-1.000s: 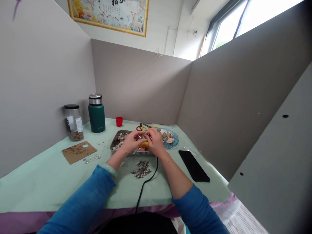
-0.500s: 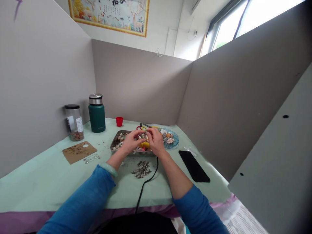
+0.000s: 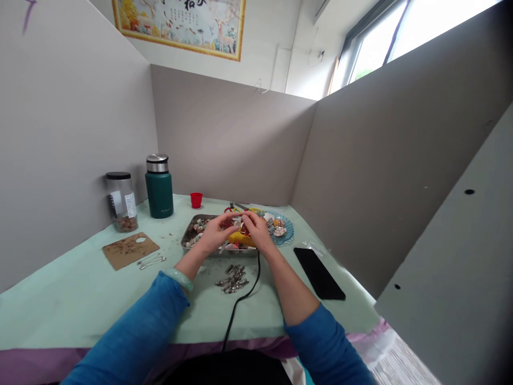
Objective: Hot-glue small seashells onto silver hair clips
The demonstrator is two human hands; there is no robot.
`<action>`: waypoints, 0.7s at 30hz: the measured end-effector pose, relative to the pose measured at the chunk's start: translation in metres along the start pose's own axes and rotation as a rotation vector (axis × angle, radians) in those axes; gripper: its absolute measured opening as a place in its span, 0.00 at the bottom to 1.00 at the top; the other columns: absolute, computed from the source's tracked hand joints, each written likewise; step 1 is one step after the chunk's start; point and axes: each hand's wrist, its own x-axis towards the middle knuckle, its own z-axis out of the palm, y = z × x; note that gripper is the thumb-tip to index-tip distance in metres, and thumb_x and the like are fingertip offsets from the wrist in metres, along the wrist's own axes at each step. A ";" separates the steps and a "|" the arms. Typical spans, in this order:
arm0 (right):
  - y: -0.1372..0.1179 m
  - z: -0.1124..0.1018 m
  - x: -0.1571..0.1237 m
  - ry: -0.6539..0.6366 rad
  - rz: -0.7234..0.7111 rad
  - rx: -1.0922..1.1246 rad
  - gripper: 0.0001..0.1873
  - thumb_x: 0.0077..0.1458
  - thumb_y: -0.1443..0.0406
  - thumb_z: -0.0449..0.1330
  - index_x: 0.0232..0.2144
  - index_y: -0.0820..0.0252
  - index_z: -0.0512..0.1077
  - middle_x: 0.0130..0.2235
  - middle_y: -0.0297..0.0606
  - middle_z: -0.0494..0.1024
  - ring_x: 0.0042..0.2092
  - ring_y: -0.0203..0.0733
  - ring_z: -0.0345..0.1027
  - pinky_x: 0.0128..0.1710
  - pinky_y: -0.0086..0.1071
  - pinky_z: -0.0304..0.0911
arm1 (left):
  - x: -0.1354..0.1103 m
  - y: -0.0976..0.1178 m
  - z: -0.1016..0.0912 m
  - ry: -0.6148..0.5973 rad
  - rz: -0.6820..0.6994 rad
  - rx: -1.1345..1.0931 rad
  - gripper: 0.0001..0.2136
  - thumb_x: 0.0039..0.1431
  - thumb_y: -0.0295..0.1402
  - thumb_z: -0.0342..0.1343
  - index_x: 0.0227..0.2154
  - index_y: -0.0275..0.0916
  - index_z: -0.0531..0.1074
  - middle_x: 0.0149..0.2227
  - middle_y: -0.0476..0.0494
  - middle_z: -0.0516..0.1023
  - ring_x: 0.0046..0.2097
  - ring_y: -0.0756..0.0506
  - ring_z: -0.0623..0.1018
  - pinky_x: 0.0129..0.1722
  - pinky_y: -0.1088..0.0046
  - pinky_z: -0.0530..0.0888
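Observation:
Both hands meet above a metal tray [image 3: 187, 247], their fingertips almost touching. My left hand [image 3: 216, 232] has its fingers and thumb curved around something small that I cannot make out. Close beside it, my right hand [image 3: 257, 231] is bent in a pinch, and what its fingertips hold is hidden. Under the hands a yellow tool [image 3: 240, 238], perhaps a glue gun, lies in the tray among small shells [image 3: 197, 229]. A black cord [image 3: 240, 300] runs from near the tray to the front edge. In front of the tray lies a pile of small metal clips [image 3: 233, 279].
A blue glass plate [image 3: 289, 231] of shells stands right of the tray, pliers [image 3: 240, 206] behind. A black phone-like slab [image 3: 319, 272] lies at right. At left are a green flask [image 3: 159, 192], a jar [image 3: 122, 203], brown board [image 3: 130, 250], safety pins [image 3: 151, 260] and red cup [image 3: 196, 200].
My right hand has shifted slightly and its fingers have turned in towards the left. More of the yellow tool shows beneath. My left hand has hardly moved.

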 end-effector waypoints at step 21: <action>-0.005 0.001 -0.001 0.045 -0.002 -0.012 0.14 0.53 0.55 0.57 0.34 0.60 0.71 0.31 0.35 0.73 0.32 0.37 0.67 0.33 0.29 0.64 | -0.002 0.010 0.003 0.020 -0.216 -0.251 0.24 0.48 0.46 0.61 0.44 0.35 0.69 0.29 0.47 0.76 0.31 0.48 0.75 0.34 0.71 0.72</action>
